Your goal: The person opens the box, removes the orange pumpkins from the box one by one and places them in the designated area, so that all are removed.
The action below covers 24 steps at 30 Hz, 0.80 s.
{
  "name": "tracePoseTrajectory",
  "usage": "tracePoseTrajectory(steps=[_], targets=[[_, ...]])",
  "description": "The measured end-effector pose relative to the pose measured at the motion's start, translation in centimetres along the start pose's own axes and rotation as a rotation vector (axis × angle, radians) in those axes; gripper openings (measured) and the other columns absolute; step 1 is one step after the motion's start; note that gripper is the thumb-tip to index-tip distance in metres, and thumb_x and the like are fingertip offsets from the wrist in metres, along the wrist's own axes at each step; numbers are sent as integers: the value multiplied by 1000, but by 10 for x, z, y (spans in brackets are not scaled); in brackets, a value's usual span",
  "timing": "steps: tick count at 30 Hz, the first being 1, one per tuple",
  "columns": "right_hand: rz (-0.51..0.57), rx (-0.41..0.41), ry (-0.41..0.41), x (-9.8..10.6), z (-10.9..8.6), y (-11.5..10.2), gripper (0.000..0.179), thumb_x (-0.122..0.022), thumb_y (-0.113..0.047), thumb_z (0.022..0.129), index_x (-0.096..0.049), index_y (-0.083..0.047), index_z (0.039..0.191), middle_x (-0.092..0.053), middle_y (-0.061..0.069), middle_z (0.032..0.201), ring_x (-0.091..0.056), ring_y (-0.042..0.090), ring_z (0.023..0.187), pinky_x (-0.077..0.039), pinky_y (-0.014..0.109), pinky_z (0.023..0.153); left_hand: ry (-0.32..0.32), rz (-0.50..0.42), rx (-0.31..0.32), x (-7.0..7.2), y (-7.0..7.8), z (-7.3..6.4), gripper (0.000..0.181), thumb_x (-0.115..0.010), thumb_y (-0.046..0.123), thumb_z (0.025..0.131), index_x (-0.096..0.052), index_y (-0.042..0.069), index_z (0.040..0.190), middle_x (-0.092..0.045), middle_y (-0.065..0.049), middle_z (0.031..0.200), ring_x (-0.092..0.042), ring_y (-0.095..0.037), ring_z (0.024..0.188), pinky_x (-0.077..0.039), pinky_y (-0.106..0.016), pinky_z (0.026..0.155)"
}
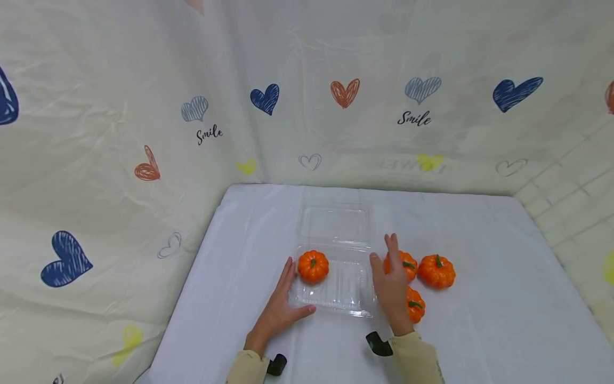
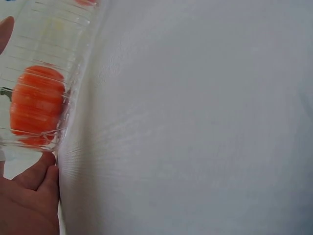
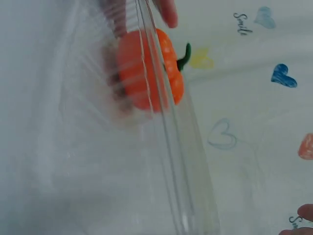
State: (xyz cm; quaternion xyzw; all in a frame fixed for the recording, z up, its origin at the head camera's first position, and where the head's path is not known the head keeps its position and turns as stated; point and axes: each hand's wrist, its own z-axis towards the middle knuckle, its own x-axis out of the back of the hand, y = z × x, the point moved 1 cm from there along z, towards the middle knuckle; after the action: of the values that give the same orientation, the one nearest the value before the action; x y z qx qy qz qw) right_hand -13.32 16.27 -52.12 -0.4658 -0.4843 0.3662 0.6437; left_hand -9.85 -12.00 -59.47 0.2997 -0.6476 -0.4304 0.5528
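Observation:
A clear plastic clamshell box (image 1: pixel 352 282) lies with its lid (image 1: pixel 336 224) folded back. Inside its left end sits a small orange pumpkin (image 1: pixel 313 266) with a green stem, also seen through the clear wall in the right wrist view as the pumpkin (image 3: pixel 142 73). My left hand (image 1: pixel 278 312) rests along the box's left side, fingers straight, its thumb spread to the front edge. Beside the right edge is my right hand (image 1: pixel 392 290), fingers extended and holding nothing. It partly covers two more pumpkins, one behind (image 1: pixel 408 264) and one nearer me (image 1: pixel 415 306).
Another orange pumpkin (image 1: pixel 437 272) stands farther right on the white-covered table (image 1: pixel 503 298). Behind and to the left hangs a pale curtain (image 1: pixel 307 128) printed with hearts and the word Smile. Black straps (image 1: pixel 379 344) are at both wrists.

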Motion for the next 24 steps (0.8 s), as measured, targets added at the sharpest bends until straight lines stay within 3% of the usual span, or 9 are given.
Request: tracePoseTrajectory(steps=[5, 12, 17, 24], targets=[[15, 3, -125, -34, -9, 0, 67, -59, -29, 111, -32, -10, 169, -16, 4, 179, -17, 29, 163, -26, 56, 126, 3, 1, 13, 0, 1, 0, 121, -88, 54, 84, -16, 20, 174, -3, 14, 179, -29, -21, 159, -23, -65, 124], [57, 20, -244, -74, -21, 1, 65, -70, -15, 104, -44, -2, 162, -43, 16, 166, -43, 40, 150, -42, 59, 118, 10, 5, 31, -3, 4, 0, 118, -88, 51, 85, -17, 21, 174, -3, 18, 178, -26, -23, 161, -25, -66, 123], [10, 21, -303, -89, -21, 3, 65, -75, -14, 98, -50, -1, 156, -49, 18, 160, -47, 41, 145, -43, 60, 116, 8, 4, 18, -4, 3, 1, 117, -87, 50, 86, -15, 23, 174, -3, 18, 178, -20, -24, 162, -25, -66, 123], [-15, 10, -456, -97, -17, 7, 76, -81, -14, 94, -43, 1, 159, -46, 22, 159, -48, 43, 143, -43, 60, 116, 13, 1, 7, -1, 3, -1, 116, -88, 47, 86, -17, 20, 174, -3, 15, 179, -14, -21, 163, -22, -64, 125]])
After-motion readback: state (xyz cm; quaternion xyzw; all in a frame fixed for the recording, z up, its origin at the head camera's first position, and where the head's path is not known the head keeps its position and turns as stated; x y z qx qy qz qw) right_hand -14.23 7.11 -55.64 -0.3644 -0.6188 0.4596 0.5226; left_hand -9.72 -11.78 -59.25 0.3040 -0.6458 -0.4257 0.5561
